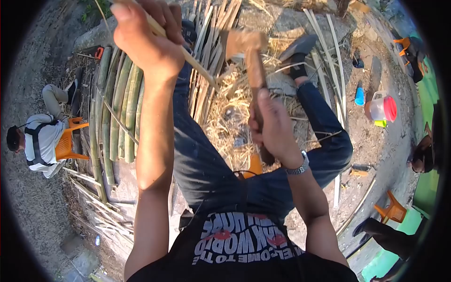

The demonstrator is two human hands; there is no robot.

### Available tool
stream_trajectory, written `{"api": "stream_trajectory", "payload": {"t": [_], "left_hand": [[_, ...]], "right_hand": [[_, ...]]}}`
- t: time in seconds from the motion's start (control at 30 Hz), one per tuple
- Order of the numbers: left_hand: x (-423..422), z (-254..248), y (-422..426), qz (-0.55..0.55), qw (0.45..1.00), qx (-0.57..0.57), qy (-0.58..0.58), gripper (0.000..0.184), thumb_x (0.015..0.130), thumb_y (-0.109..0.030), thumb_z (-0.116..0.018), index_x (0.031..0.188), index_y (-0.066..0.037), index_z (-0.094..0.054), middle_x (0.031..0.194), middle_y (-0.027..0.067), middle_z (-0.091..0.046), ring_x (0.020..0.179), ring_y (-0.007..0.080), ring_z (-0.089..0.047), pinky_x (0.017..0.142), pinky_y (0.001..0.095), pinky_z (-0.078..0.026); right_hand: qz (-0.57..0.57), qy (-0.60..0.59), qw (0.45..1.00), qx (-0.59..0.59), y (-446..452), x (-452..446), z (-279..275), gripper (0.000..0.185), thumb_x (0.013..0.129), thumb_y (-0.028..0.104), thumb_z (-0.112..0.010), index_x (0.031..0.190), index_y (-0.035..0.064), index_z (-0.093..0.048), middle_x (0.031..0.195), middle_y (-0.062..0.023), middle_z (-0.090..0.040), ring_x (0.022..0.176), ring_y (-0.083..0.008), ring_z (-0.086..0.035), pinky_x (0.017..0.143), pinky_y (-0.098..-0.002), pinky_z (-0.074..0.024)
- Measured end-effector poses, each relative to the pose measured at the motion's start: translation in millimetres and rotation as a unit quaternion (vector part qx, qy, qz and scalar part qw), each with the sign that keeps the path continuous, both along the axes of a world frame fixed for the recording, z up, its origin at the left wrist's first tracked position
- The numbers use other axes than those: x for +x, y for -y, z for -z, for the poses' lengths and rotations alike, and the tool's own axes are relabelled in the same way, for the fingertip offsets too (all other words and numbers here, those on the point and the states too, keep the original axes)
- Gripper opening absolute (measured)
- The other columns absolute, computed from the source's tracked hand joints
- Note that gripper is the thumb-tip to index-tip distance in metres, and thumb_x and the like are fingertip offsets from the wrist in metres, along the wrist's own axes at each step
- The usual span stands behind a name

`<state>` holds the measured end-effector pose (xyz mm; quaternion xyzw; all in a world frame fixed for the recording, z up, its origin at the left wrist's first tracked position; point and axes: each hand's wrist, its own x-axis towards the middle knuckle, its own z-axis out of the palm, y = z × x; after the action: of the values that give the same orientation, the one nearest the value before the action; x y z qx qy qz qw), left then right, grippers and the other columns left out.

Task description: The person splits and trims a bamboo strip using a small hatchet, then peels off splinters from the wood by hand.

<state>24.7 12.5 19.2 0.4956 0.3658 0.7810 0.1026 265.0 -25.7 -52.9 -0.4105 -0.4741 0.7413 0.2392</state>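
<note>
My left hand (151, 44), raised at the upper left, is closed around a thin bamboo stick (202, 71). The stick slants down to the right, its lower end above the pile of shavings. My right hand (276, 123), with a metal watch on the wrist, grips the wooden handle of a hatchet (254, 70). The broad head of this tool points up and away from me, blurred by motion. Between my legs lie pale bamboo shavings (224, 115) on the ground. The stick's end and the tool's head are apart.
Green bamboo poles (123, 101) lie side by side at the left, with split strips (206, 47) ahead. A seated person (44, 136) is at far left. At right stand a pitcher with a red lid (383, 108), a blue cup (360, 96) and an orange chair (391, 209).
</note>
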Motion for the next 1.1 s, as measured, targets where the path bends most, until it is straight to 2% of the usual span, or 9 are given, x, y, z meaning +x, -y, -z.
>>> {"api": "stream_trajectory", "payload": {"t": [0.1,0.23,0.43,0.5,0.6,0.77,0.87,0.97,1.1], "left_hand": [[-7,-1,-1,0.014,1.000,-0.005,0.010,0.075,0.091,-0.085,-0.041,0.069,-0.013,-0.041,0.045,-0.0005,-0.032,0.038,0.0101,-0.027,0.041,0.0271,-0.024],[-6,-8,4,0.058,0.998,0.000,0.028,0.076,0.089,-0.086,-0.043,0.067,-0.013,-0.041,0.044,-0.0007,-0.030,0.038,0.0102,-0.027,0.041,0.0257,-0.023],[-24,-1,13,0.051,0.997,-0.022,0.050,0.078,0.089,-0.088,-0.034,0.065,-0.014,-0.040,0.044,0.0000,-0.029,0.038,0.0120,-0.026,0.041,0.0269,-0.024],[-8,-5,13,0.039,0.998,-0.018,0.036,0.077,0.090,-0.087,-0.037,0.066,-0.014,-0.039,0.045,-0.0009,-0.030,0.037,0.0109,-0.027,0.039,0.0266,-0.024],[-17,-2,13,0.061,0.997,-0.010,0.046,0.077,0.090,-0.087,-0.036,0.065,-0.014,-0.039,0.046,-0.0008,-0.030,0.037,0.0113,-0.027,0.040,0.0265,-0.024],[-14,-3,11,0.036,0.998,-0.036,0.044,0.080,0.087,-0.090,-0.035,0.064,-0.013,-0.038,0.044,-0.0001,-0.029,0.039,0.0129,-0.027,0.041,0.0277,-0.023],[-4,0,8,0.082,0.995,-0.020,0.049,0.078,0.088,-0.087,-0.039,0.065,-0.014,-0.039,0.044,-0.0002,-0.030,0.038,0.0113,-0.027,0.040,0.0268,-0.023],[-1,-1,9,0.084,0.996,-0.011,0.034,0.076,0.090,-0.086,-0.039,0.065,-0.014,-0.039,0.045,0.0000,-0.030,0.038,0.0110,-0.026,0.040,0.0267,-0.023],[-8,-3,-6,0.038,0.998,-0.035,0.022,0.077,0.090,-0.086,-0.038,0.067,-0.013,-0.041,0.047,0.0003,-0.029,0.040,0.0119,-0.026,0.041,0.0279,-0.023]], "right_hand": [[0.106,-0.204,0.972,0.047,12,-1,-32,0.062,0.108,0.058,-0.039,0.081,0.0034,-0.051,0.062,0.0006,-0.048,0.051,-0.0056,-0.045,0.043,-0.0230,-0.0330],[-0.054,0.037,0.995,-0.080,12,-5,60,0.059,0.108,0.055,-0.044,0.074,0.0071,-0.051,0.056,0.0035,-0.043,0.046,-0.0064,-0.042,0.042,-0.0259,-0.0337],[0.115,-0.227,0.967,0.001,5,3,-44,0.060,0.107,0.057,-0.044,0.082,0.0036,-0.051,0.062,0.0019,-0.046,0.047,-0.0058,-0.043,0.043,-0.0242,-0.0337],[0.012,-0.043,0.988,0.145,21,-10,29,0.060,0.105,0.064,-0.039,0.083,0.0093,-0.046,0.062,0.0018,-0.044,0.045,-0.0068,-0.039,0.042,-0.0240,-0.0327],[-0.080,0.070,0.993,-0.056,10,-5,65,0.057,0.106,0.061,-0.042,0.083,0.0087,-0.048,0.062,0.0016,-0.044,0.044,-0.0070,-0.039,0.042,-0.0239,-0.0328],[0.109,-0.186,0.977,0.009,18,-10,-22,0.063,0.105,0.061,-0.045,0.073,0.0074,-0.052,0.060,0.0005,-0.050,0.048,-0.0084,-0.044,0.043,-0.0252,-0.0360],[-0.104,0.161,0.977,0.089,20,-6,123,0.066,0.103,0.063,-0.049,0.073,0.0034,-0.052,0.058,-0.0033,-0.049,0.047,-0.0124,-0.046,0.046,-0.0340,-0.0376],[-0.071,0.104,0.985,-0.121,-10,4,52,0.061,0.104,0.061,-0.048,0.076,0.0067,-0.051,0.059,0.0002,-0.048,0.043,-0.0073,-0.040,0.040,-0.0259,-0.0334],[0.070,-0.103,0.991,0.051,0,-8,-50,0.058,0.105,0.055,-0.049,0.079,0.0036,-0.053,0.059,0.0026,-0.045,0.049,-0.0064,-0.044,0.046,-0.0257,-0.0340]]}}
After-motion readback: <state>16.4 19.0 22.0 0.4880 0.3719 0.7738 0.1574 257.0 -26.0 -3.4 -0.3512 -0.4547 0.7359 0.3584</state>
